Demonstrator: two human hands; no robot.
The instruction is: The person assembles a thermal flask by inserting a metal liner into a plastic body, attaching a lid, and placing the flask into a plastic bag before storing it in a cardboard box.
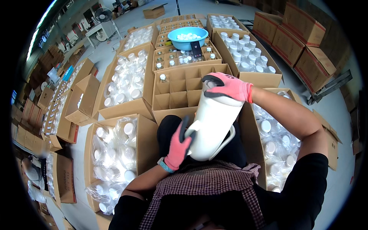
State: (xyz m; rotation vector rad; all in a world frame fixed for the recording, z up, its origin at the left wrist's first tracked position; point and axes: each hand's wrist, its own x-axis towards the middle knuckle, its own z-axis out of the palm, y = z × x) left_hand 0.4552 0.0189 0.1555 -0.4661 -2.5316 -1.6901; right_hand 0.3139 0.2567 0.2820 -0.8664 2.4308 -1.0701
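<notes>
A tall white plastic pitcher (216,122) with a looped handle leans over my lap, its greyish end up and to the right. My right hand (228,87), in a pink glove with dark fingers, wraps round that upper end. My left hand (179,143), gloved the same way, closes on the pitcher's left side, by a handle-like part. What lies inside the pitcher is hidden. Just beyond it stands a divided carton (168,111) with bare cardboard cells, holding a clear bottle with a white cap (163,78) in a far left cell.
Cartons of white-capped bottles flank me on the left (115,149) and right (276,143). Farther off, a blue basin (173,38) of white caps and a dark phone (196,50) rest on cartons of bottles. Closed boxes (303,50) sit on a trolley at right.
</notes>
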